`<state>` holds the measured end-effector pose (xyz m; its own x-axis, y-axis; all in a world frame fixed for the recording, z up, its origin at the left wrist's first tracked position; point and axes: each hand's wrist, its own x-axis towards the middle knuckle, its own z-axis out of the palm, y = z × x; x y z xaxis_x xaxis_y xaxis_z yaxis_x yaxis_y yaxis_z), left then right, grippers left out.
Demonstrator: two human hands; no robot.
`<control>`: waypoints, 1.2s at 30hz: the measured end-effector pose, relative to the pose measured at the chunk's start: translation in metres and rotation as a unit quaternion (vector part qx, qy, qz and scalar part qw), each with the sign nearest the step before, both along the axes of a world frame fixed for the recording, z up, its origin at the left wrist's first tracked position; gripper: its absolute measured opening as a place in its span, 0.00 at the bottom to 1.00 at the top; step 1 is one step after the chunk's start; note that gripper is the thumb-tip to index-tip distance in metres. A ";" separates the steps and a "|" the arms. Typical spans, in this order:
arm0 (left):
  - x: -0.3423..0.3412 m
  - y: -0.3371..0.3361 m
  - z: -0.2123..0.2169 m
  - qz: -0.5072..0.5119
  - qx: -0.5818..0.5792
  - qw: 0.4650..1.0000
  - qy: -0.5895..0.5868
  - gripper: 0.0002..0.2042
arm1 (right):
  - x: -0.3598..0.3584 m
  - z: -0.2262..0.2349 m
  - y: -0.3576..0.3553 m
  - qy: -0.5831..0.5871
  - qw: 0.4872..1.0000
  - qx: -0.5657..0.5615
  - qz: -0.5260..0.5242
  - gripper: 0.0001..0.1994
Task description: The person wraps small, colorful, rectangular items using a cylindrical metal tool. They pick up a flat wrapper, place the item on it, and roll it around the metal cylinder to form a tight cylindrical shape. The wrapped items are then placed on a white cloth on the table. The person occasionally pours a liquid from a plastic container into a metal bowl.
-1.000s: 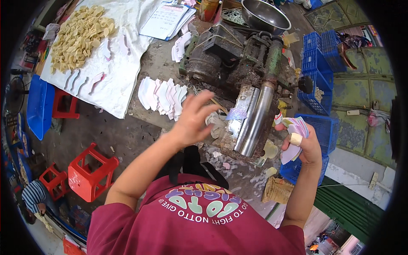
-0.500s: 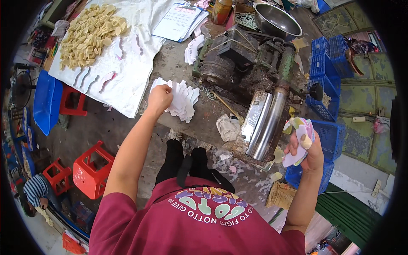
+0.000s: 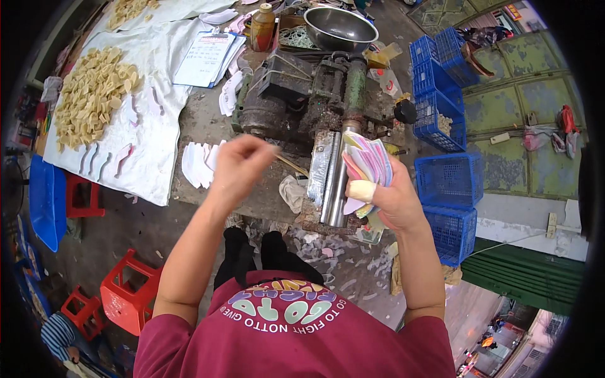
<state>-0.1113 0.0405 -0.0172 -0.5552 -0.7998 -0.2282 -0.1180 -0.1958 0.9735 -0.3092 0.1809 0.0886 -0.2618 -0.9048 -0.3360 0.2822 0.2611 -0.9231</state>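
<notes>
The right hand (image 3: 386, 192) gripped a fanned stack of thin, flat cut-outs (image 3: 367, 165) — pastel pink, white and yellow, with curved edges — and held it upright just beside the paired metal rollers (image 3: 334, 179) of a grimy, rust-flecked machine (image 3: 302, 94). One finger wore a pale wrap. The left hand (image 3: 239, 165) hovered above the bench (image 3: 201, 120), fingers curled loosely together; it was blurred, and I could not tell whether it pinched anything. Just to its left a small spread of white cut-outs (image 3: 200, 162) lay near the bench's front edge, well apart from the stack. Toward the left end a white cloth (image 3: 157, 120) carried a heap of beige, crinkled pieces (image 3: 91, 94). A shiny steel bowl (image 3: 340, 28) sat at the far edge. Blue plastic lattice crates (image 3: 444, 113) stood stacked off the right end — one held a few pale scraps.
</notes>
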 end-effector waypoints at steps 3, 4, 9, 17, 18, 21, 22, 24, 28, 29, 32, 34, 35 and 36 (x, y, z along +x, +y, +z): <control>-0.028 0.036 0.062 -0.129 0.122 0.965 0.192 0.05 | 0.005 -0.003 -0.005 0.025 0.999 0.009 0.038 0.32; -0.033 0.040 0.070 -0.129 0.155 0.954 0.221 0.05 | 0.008 -0.002 -0.006 0.026 0.999 0.009 0.042 0.32; -0.043 0.043 0.074 -0.124 0.159 0.945 0.257 0.04 | 0.009 -0.005 -0.003 0.010 0.997 -0.029 0.070 0.32; -0.054 0.056 0.051 -0.019 0.126 0.947 0.295 0.03 | -0.056 -0.010 0.027 0.107 0.993 0.006 -0.058 0.20; -0.054 0.054 0.047 0.007 0.131 0.940 0.314 0.03 | -0.072 -0.006 0.035 0.098 0.987 -0.036 -0.123 0.22; -0.061 0.057 0.043 -0.046 0.080 0.949 0.302 0.02 | -0.085 0.019 0.050 0.007 0.999 -0.007 0.036 0.26; -0.067 0.063 0.045 -0.062 0.062 0.947 0.310 0.02 | -0.075 0.022 0.047 -0.017 0.995 -0.002 0.103 0.27; -0.076 0.074 0.053 -0.067 0.015 0.947 0.314 0.02 | -0.056 0.017 0.040 -0.046 0.986 0.001 0.163 0.28; -0.062 0.062 0.037 -0.052 -0.170 0.972 0.154 0.10 | -0.081 0.013 0.041 -0.044 0.986 0.090 0.135 0.27; -0.060 0.059 0.022 -0.003 -0.184 0.972 0.148 0.12 | -0.092 0.010 0.040 0.019 0.976 0.132 0.175 0.25; -0.055 0.057 0.004 0.016 -0.331 0.943 0.011 0.11 | -0.100 -0.009 0.032 0.076 0.936 0.233 0.254 0.24; -0.056 0.061 -0.004 0.006 -0.367 0.930 -0.016 0.11 | -0.094 -0.018 0.024 0.060 0.937 0.232 0.253 0.24; -0.058 0.063 -0.007 0.000 -0.384 0.923 -0.029 0.11 | -0.089 -0.017 0.019 0.049 0.943 0.219 0.246 0.23; -0.058 0.062 -0.009 0.001 -0.369 0.929 -0.031 0.10 | -0.084 -0.016 0.014 0.037 0.948 0.204 0.241 0.23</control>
